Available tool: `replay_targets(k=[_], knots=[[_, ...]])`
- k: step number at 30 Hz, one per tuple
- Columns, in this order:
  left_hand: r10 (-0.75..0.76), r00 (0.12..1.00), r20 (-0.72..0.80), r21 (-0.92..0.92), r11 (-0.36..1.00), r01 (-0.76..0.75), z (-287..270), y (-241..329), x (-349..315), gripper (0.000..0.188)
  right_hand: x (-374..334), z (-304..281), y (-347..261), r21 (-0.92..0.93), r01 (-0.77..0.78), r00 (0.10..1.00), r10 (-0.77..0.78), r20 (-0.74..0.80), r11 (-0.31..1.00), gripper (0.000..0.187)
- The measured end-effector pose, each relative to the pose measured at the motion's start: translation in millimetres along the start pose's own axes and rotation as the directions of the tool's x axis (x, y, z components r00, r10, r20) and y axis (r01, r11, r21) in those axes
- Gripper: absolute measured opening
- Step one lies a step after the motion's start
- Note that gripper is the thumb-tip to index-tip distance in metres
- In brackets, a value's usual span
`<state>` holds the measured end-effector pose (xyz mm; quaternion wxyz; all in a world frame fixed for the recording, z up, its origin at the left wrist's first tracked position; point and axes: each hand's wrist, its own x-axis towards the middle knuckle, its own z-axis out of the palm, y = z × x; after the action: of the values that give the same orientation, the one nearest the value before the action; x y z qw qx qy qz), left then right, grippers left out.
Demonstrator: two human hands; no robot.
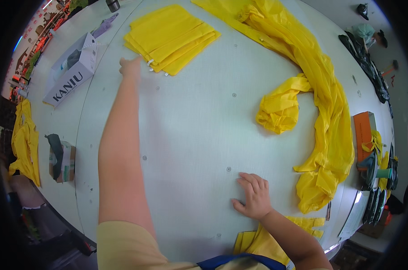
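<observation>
My left arm stretches far across the table, and my left hand [131,67] is at the near left corner of a stack of folded yellow fabric pieces [170,38]. Its fingers look apart, and I see nothing held in them. Small white tags stick out along the stack's near edge. Palm down on the white table [190,130], my right hand [253,194] is open with its fingers spread and holds nothing. Below it, more folded yellow fabric [262,245] lies at the table's near edge, partly behind my right forearm.
A long crumpled yellow fabric length [323,85] runs down the right side, with a bunched part [279,108] jutting inward. At left stand a white open box [71,74] and a small carton [68,162] with dark cloth. An orange box [362,137] is at right.
</observation>
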<state>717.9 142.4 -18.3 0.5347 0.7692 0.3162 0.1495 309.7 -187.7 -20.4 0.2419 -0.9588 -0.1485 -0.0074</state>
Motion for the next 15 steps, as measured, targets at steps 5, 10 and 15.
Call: replay_targets(k=[5,10,15], knots=[[0.521,0.762,0.384,0.057,0.811,-0.583,-45,-62,-155,0.077,-5,1,1,0.007,-0.031,0.999,0.031,-0.011,0.999,0.061],[0.077,0.506,0.859,-0.11,0.993,0.035,-164,-127,-388,0.078,-29,-31,17,0.348,-0.131,0.988,0.15,-0.028,0.928,0.051],[-0.282,0.266,0.922,0.141,0.882,0.449,-254,-144,-522,0.072,-162,-114,45,0.151,-0.431,0.807,0.455,-0.376,0.89,0.048]])
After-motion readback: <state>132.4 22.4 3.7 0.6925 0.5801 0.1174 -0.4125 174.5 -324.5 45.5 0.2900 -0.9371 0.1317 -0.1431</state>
